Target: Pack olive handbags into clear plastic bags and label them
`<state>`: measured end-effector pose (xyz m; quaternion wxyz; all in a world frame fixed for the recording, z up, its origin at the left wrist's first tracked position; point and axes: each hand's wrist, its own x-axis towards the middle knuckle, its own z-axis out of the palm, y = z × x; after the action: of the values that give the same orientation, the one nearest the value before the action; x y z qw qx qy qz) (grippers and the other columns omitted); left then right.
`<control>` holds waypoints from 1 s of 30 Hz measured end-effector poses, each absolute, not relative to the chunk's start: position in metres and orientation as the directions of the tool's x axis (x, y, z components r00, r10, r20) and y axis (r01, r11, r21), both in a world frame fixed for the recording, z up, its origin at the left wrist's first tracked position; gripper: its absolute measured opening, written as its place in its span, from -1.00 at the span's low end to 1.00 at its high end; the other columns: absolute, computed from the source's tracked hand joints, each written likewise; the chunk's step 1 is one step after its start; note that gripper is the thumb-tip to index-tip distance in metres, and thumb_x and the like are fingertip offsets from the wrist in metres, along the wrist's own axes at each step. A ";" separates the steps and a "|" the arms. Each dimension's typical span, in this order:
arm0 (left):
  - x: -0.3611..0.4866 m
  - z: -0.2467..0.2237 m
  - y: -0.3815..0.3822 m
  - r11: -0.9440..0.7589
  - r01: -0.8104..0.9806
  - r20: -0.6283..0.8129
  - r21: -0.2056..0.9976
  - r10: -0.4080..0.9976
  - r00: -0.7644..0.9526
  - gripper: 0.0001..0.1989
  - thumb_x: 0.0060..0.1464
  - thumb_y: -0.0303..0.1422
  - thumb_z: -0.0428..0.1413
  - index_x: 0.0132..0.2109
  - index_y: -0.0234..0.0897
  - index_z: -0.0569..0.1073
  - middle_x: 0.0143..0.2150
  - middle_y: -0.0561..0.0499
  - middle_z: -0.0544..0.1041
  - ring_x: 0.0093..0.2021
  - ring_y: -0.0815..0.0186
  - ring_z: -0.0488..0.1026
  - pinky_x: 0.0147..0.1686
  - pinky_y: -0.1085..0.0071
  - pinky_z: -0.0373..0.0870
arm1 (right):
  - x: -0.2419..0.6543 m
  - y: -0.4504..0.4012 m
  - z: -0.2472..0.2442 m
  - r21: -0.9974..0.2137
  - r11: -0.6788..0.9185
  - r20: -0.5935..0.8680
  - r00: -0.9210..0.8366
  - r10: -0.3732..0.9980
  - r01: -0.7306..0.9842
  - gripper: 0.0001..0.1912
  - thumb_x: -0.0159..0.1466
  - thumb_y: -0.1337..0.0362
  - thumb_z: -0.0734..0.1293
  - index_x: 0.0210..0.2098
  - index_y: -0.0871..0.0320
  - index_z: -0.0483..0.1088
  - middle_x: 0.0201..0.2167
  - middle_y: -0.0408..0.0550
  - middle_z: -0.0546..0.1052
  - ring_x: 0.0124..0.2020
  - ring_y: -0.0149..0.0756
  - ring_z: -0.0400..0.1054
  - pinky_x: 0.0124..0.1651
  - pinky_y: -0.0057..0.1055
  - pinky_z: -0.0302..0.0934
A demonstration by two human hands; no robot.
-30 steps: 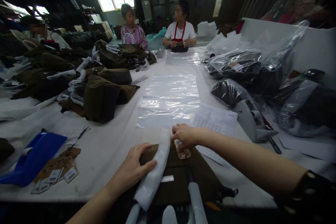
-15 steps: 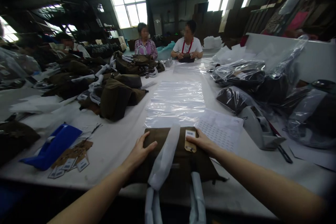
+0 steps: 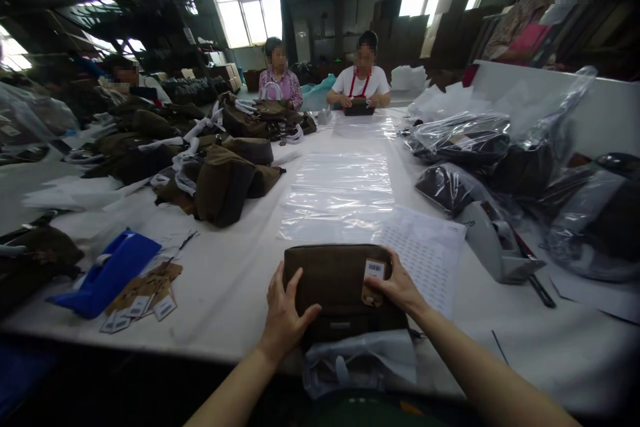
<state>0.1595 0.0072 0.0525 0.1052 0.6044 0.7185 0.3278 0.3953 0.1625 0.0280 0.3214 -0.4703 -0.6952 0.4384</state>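
Note:
A dark olive-brown handbag (image 3: 333,280) rests upright at the near edge of the table, directly before me. My left hand (image 3: 286,317) holds its left side, fingers spread along the edge and thumb across the front. On the right side my right hand (image 3: 399,283) grips the bag, its thumb on a brown card tag (image 3: 371,297) with a white barcode label (image 3: 375,268). The bag's handles, in pale plastic wrapping (image 3: 363,363), hang folded below its front. A stack of clear plastic bags (image 3: 343,193) lies just beyond the handbag.
Left are a blue tape dispenser (image 3: 115,267), loose tags (image 3: 143,300) and a heap of brown bags (image 3: 220,180). Right are a printed sheet (image 3: 425,247), a grey tape dispenser (image 3: 487,243) and plastic-wrapped bags (image 3: 465,137). Two co-workers (image 3: 361,83) sit across the table.
The handbag has tipped more upright, its front now facing me. Its wrapped handles have dropped from across the front to below it. Both hands have moved slightly right with the bag.

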 end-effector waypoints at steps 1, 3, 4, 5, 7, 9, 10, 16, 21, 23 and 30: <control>0.169 0.060 0.010 -0.033 0.839 0.255 0.544 0.959 -0.128 -0.27 -0.06 0.06 0.10 0.19 -0.19 0.18 0.27 -0.24 0.03 0.27 -0.12 -0.02 0.20 -0.10 -0.03 | 0.394 0.165 0.028 -0.915 0.154 0.017 -0.346 0.938 0.373 -0.21 -0.05 0.08 0.44 0.10 0.07 0.06 -0.01 -0.01 0.33 0.02 -0.09 0.26 0.12 -0.10 0.12; 0.196 0.068 0.020 -0.243 0.833 0.169 0.498 0.969 0.181 -0.15 -0.21 0.11 0.18 0.18 -0.22 0.21 0.13 -0.26 0.26 0.13 -0.11 0.20 0.12 -0.07 0.10 | 0.390 0.170 0.028 -0.917 0.128 -0.008 -0.337 0.941 0.378 -0.23 -0.06 0.09 0.44 0.07 0.08 0.07 -0.03 -0.02 0.35 0.00 -0.10 0.28 0.09 -0.13 0.15; 0.212 0.068 0.025 -0.320 0.806 0.089 0.498 0.944 0.319 -0.10 -0.23 0.10 0.20 0.20 -0.25 0.17 0.05 -0.26 0.35 0.03 -0.08 0.29 0.06 -0.04 0.20 | 0.389 0.172 0.028 -0.917 0.119 -0.017 -0.335 0.942 0.381 -0.23 -0.06 0.10 0.44 0.07 0.08 0.07 -0.03 -0.02 0.35 -0.01 -0.11 0.29 0.08 -0.14 0.16; 0.228 0.066 0.031 -0.371 0.785 0.008 0.497 0.906 0.423 -0.08 -0.21 0.05 0.21 0.23 -0.28 0.13 -0.03 -0.25 0.41 -0.05 -0.04 0.35 -0.02 0.00 0.28 | 0.388 0.174 0.029 -0.916 0.111 -0.027 -0.335 0.942 0.386 -0.23 -0.06 0.10 0.44 0.07 0.09 0.07 -0.03 -0.02 0.35 -0.01 -0.12 0.29 0.08 -0.15 0.17; 0.251 0.060 0.039 -0.425 0.760 -0.111 0.492 0.835 0.539 -0.17 -0.13 -0.10 0.22 0.23 -0.32 0.12 -0.14 -0.23 0.47 -0.17 0.00 0.41 -0.15 0.06 0.36 | 0.389 0.176 0.030 -0.913 0.097 -0.046 -0.336 0.941 0.395 -0.22 -0.06 0.11 0.45 0.07 0.09 0.07 -0.02 -0.02 0.34 -0.01 -0.12 0.28 0.07 -0.16 0.17; 0.257 0.058 0.042 -0.407 0.722 -0.114 0.559 0.825 0.553 -0.38 -0.05 -0.26 0.18 0.16 -0.30 0.23 -0.20 -0.19 0.50 -0.20 0.05 0.43 -0.18 0.12 0.37 | 0.390 0.176 0.033 -0.909 0.084 -0.069 -0.347 0.935 0.408 -0.22 -0.06 0.11 0.45 0.07 0.08 0.06 -0.01 -0.02 0.33 0.00 -0.12 0.28 0.07 -0.17 0.17; 0.252 0.059 0.041 -0.351 0.689 -0.074 0.634 0.859 0.506 -0.50 -0.02 -0.31 0.15 0.10 -0.26 0.30 -0.21 -0.16 0.51 -0.20 0.08 0.43 -0.17 0.16 0.38 | 0.391 0.176 0.034 -0.905 0.080 -0.080 -0.351 0.933 0.419 -0.21 -0.06 0.11 0.45 0.08 0.07 0.05 -0.01 -0.02 0.33 0.00 -0.12 0.27 0.08 -0.16 0.17; 0.176 0.080 0.037 0.225 0.409 -0.045 0.885 0.913 -0.404 -0.69 0.10 -0.19 0.07 -0.02 -0.17 0.34 -0.12 -0.04 0.46 -0.11 0.20 0.40 -0.08 0.27 0.35 | 0.390 0.171 0.035 -0.813 0.222 0.020 -0.354 0.935 0.539 -0.21 0.02 0.11 0.41 0.16 0.10 0.02 0.10 0.06 0.24 0.16 -0.05 0.12 0.23 -0.07 -0.01; 0.159 0.062 0.053 0.193 0.746 0.408 0.637 0.737 -0.539 -0.45 0.00 -0.22 0.19 0.11 -0.26 0.23 -0.01 -0.16 0.34 0.04 0.09 0.26 0.05 0.11 0.26 | 0.378 0.167 0.035 -0.602 0.520 0.378 -0.358 0.854 0.606 -0.28 0.06 0.10 0.41 0.15 0.08 0.12 0.22 0.10 0.08 0.26 0.06 -0.09 0.24 0.08 -0.08; 0.164 0.060 0.057 0.043 0.904 0.615 0.425 0.719 -0.324 -0.65 0.06 -0.36 0.14 0.02 -0.23 0.32 -0.03 -0.12 0.36 0.04 0.12 0.27 0.06 0.15 0.25 | 0.375 0.165 0.036 -0.498 0.647 0.476 -0.441 0.761 0.578 -0.49 0.12 0.16 0.38 0.06 0.05 0.26 0.17 0.07 0.18 0.24 0.04 -0.02 0.21 0.11 0.00; 0.168 0.067 0.064 -0.081 0.996 0.379 -0.038 0.921 0.090 -0.51 0.20 -0.25 -0.08 0.20 -0.42 0.20 0.24 -0.17 0.24 0.27 0.00 0.04 0.23 0.00 -0.11 | 0.364 0.149 0.039 -0.147 0.799 0.452 -0.679 0.579 0.584 -0.59 0.28 0.42 0.18 0.12 0.19 0.24 0.17 0.04 0.28 0.26 -0.07 0.00 0.25 0.04 -0.06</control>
<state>0.1684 0.0635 0.0674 -0.1449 0.7237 0.6622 0.1293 0.3639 0.1488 0.0390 0.2450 -0.3173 -0.9161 -0.0047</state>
